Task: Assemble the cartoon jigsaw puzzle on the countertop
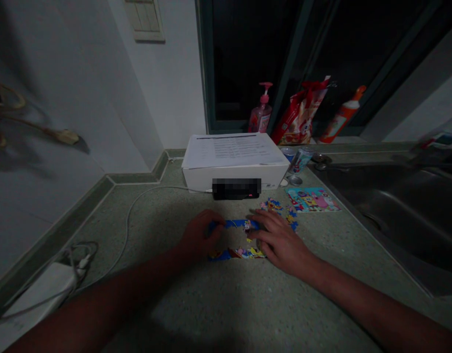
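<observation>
A partly joined jigsaw puzzle [240, 253] lies flat on the counter, with a blue strip along its far side and bare counter showing inside its border. My left hand [202, 233] rests on the puzzle's left edge, thumb and bent fingers apart, covering that edge. Over the right side is my right hand [281, 241], its fingers spread and the fingertips touching pieces near a small figure piece [247, 226]. Loose jigsaw pieces [272, 204] lie in a heap just beyond the right hand. To their right is a colourful cartoon picture card [313, 200].
Behind the puzzle, a black device [236, 190] with a white cable leans on a white box [233, 152]. Cans [301, 159] stand beside the box. A metal sink [402, 206] is at right; a white power strip [42, 294] lies at left. A pump bottle [261, 115] stands by the window.
</observation>
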`<state>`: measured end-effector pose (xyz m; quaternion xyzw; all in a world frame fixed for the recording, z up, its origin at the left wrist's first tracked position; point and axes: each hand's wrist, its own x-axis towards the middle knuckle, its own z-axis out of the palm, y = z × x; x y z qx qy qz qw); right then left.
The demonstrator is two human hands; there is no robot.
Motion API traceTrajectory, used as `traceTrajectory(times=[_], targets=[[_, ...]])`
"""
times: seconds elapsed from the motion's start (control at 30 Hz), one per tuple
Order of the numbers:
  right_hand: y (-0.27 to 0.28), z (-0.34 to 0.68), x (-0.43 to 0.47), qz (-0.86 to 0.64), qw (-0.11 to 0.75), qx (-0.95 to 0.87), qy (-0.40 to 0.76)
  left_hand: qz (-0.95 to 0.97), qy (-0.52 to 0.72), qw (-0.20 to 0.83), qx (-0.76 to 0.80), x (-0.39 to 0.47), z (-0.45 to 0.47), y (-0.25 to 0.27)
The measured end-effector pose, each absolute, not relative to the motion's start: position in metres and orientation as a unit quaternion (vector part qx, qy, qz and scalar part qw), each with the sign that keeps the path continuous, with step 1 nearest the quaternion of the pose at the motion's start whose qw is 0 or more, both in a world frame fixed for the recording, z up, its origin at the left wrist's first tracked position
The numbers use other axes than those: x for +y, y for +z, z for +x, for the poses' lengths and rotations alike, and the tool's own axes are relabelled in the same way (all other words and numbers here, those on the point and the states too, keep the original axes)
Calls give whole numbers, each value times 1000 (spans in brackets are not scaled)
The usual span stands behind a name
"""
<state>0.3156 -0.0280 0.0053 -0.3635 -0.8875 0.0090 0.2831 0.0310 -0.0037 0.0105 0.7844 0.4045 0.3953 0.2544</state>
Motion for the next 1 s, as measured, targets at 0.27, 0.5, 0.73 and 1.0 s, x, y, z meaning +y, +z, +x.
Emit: traceTrajectory(times=[0.27, 0.5, 0.73, 1.0], targets=[[8, 319, -28, -350, 257, -901, -2, 786, 390, 250, 410, -4, 31, 12], [10, 319, -29, -345, 253, -904, 4, 790, 387, 250, 404, -3, 30, 11], [8, 320, -31, -346, 244, -906, 5, 782, 395, 254, 409, -3, 29, 10], [6, 321, -32, -340, 244, -908, 6, 781, 383, 260, 420, -3, 30, 13]])
